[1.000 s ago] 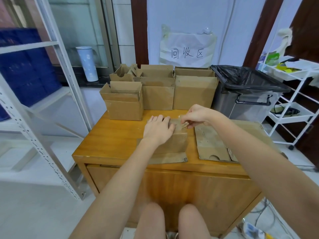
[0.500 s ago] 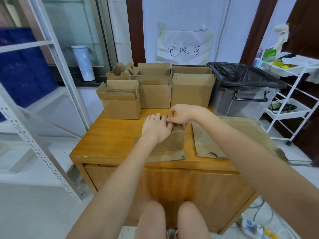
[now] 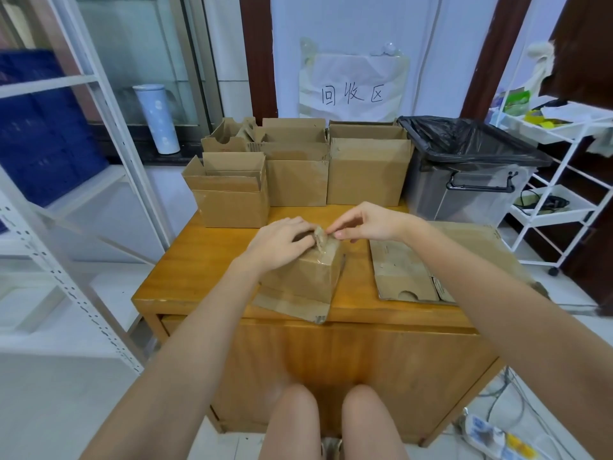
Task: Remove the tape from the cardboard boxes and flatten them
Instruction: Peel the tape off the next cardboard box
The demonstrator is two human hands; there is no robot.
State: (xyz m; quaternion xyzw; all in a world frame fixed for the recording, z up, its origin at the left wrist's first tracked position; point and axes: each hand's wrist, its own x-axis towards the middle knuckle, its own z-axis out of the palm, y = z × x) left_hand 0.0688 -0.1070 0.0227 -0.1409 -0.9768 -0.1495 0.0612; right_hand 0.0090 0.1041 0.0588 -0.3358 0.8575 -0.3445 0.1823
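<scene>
A small cardboard box (image 3: pixel 305 280) stands on the wooden table (image 3: pixel 199 273), one flap lying flat toward me. My left hand (image 3: pixel 278 242) rests on the box top and holds it down. My right hand (image 3: pixel 368 224) pinches a crumpled strip of clear tape (image 3: pixel 320 239) that rises from the top edge of the box. A flattened cardboard box (image 3: pixel 404 273) lies on the table to the right. Several open boxes (image 3: pixel 232 197) (image 3: pixel 366 174) stand at the back of the table.
A grey bin with a black bag (image 3: pixel 464 171) stands right of the table. White metal shelving (image 3: pixel 83 180) is on the left, a white trolley (image 3: pixel 557 194) on the right. A power strip (image 3: pixel 491 439) lies on the floor. My knees (image 3: pixel 325 423) are at the table front.
My right hand has lifted the tape end up from the box top. The box has tilted and shifted a little under my left hand.
</scene>
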